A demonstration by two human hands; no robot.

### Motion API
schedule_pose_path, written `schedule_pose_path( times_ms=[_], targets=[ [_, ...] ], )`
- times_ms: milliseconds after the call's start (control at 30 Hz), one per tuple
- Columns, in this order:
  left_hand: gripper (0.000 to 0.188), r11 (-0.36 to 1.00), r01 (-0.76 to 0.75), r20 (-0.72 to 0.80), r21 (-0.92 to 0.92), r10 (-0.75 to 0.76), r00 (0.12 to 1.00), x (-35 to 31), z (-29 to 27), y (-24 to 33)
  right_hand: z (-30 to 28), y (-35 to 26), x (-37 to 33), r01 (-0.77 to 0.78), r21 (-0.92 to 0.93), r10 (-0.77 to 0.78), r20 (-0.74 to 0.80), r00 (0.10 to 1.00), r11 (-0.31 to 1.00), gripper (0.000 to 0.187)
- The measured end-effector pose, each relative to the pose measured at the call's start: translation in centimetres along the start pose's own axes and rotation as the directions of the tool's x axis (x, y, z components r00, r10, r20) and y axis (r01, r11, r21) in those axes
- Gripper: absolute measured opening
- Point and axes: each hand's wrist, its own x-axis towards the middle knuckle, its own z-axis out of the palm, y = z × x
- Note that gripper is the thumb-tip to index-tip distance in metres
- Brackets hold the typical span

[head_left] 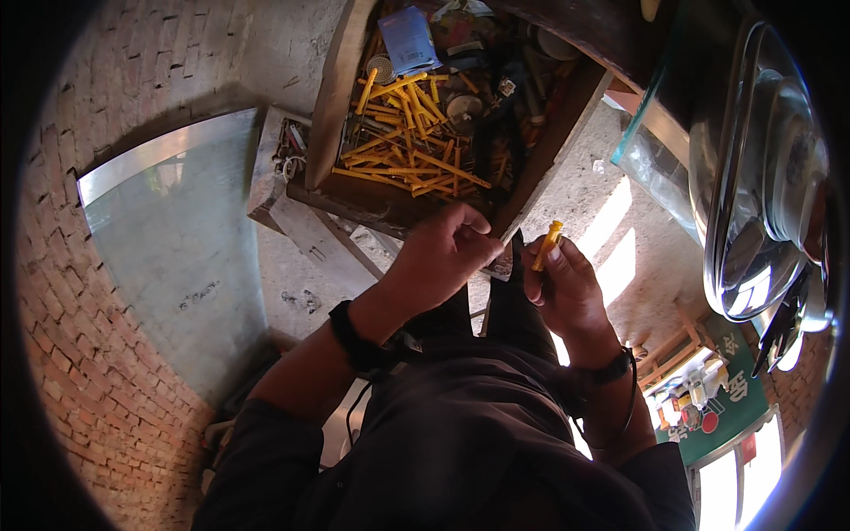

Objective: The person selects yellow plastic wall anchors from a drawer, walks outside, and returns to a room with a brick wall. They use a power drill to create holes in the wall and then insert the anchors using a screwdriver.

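A wooden drawer (522, 199) stands pulled out in front of me, with a loose heap of yellow plastic wall plugs (407, 133) in its near left part. My right hand (571, 288) is just outside the drawer's near right corner. Between its thumb and fingers it grips a yellow wall plug (548, 246), held nearly upright; whether there is more than one I cannot tell. My left hand (443, 257) is by the drawer's front edge, thumb and fingers pinched together. Anything between those fingertips is too small or hidden to make out.
Behind the plugs lie a blue packet (410, 40), a round tin (465, 113) and dark tools. A glass sheet (186, 257) leans against the brick wall (80, 372) on the left. Glass lids or pans (761, 177) are on the right, near a glass edge (651, 115).
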Motion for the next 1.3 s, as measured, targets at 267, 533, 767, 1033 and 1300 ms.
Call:
schedule_pose_path(
  times_ms=[267,533,767,1033,1300],
  targets=[
    [0.021,0.996,0.069,-0.055,-0.063,-0.073,0.996,0.0,-1.6,-0.6,-1.1,0.0,-0.9,-0.058,-0.239,0.054,-0.025,0.998,0.969,0.022],
    [0.026,0.893,-0.382,0.166,0.239,0.350,0.922,-1.0,0.6,1.6,-0.4,0.1,-1.0,0.134,-0.747,0.029,0.201,0.979,0.651,0.012],
    [0.013,0.880,-0.388,0.179,0.273,0.350,0.920,-0.5,0.8,0.4,-0.7,0.3,-1.3,0.089,-0.716,0.048,0.169,0.984,0.692,0.010],
    [0.011,0.651,-0.196,-0.244,0.733,0.520,0.818,5.1,-5.2,-1.7,-1.4,0.5,-1.1,0.018,-0.445,0.040,0.122,0.992,0.895,0.013],
    [0.016,0.608,-0.010,-0.349,0.793,0.469,0.811,8.2,-7.7,-2.6,-1.4,0.1,-0.8,-0.048,-0.554,0.093,0.054,0.994,0.831,0.015]
  ],
)
